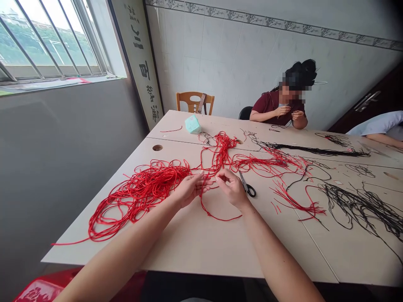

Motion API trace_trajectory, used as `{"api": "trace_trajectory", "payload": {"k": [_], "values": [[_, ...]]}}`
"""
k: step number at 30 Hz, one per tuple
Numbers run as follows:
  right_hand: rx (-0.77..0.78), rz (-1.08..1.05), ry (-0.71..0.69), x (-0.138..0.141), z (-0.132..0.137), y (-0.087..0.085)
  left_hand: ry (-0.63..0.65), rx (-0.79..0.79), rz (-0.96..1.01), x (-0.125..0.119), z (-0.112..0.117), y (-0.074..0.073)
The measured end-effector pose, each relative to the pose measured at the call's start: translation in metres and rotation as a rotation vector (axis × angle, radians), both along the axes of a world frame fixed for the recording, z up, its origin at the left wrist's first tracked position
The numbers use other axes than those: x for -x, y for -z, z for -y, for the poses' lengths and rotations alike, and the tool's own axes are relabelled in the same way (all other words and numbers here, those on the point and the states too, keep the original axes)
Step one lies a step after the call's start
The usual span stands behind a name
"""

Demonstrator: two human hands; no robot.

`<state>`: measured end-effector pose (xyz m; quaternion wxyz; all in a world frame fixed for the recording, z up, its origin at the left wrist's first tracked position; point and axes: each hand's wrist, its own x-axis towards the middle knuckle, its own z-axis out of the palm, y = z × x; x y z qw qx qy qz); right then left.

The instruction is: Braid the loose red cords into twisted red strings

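My left hand [190, 188] and my right hand [232, 187] meet over the pale table [201, 243], fingers curled and pinching a length of red cord [217, 214] that loops down toward me. A big tangled heap of red cord [141, 191] lies left of my left hand. More red cord [222, 153] runs across the table behind my hands. Black-handled scissors [247, 186] lie on the table just right of my right hand.
Black cord bundles [362, 205] spread over the right of the table, cut red pieces [296, 203] beside them. A mint-green packet [192, 124] and a wooden chair [195, 102] stand at the far end. A person in a maroon top [278, 110] sits opposite; another arm [378, 138] rests at right.
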<state>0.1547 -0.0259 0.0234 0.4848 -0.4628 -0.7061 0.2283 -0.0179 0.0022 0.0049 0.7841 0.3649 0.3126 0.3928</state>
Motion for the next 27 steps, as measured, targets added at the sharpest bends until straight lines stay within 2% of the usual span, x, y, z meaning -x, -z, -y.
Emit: {"api": "trace_trajectory", "payload": {"k": [3,8,11,15,19,24,27], "values": [[0.002,0.025,-0.002,0.003,0.000,0.003,0.027,-0.052,-0.020,-0.001,0.002,0.002],[-0.045,0.126,-0.084,0.019,0.006,0.008,-0.103,-0.100,-0.086,0.002,-0.006,0.009],[-0.106,0.161,-0.032,0.022,0.007,0.008,-0.149,-0.204,-0.190,0.003,-0.009,0.009],[-0.082,-0.007,0.133,0.010,0.002,0.005,-0.174,-0.472,-0.325,-0.001,-0.005,0.005],[0.042,-0.224,0.184,0.005,-0.002,0.006,-0.081,-0.465,-0.266,-0.003,-0.001,0.002],[0.089,-0.462,0.265,0.012,-0.006,0.013,-0.150,-0.513,-0.263,-0.005,0.002,-0.003],[0.085,-0.525,0.285,0.013,-0.007,0.014,-0.162,-0.528,-0.236,-0.006,0.004,-0.005]]}}
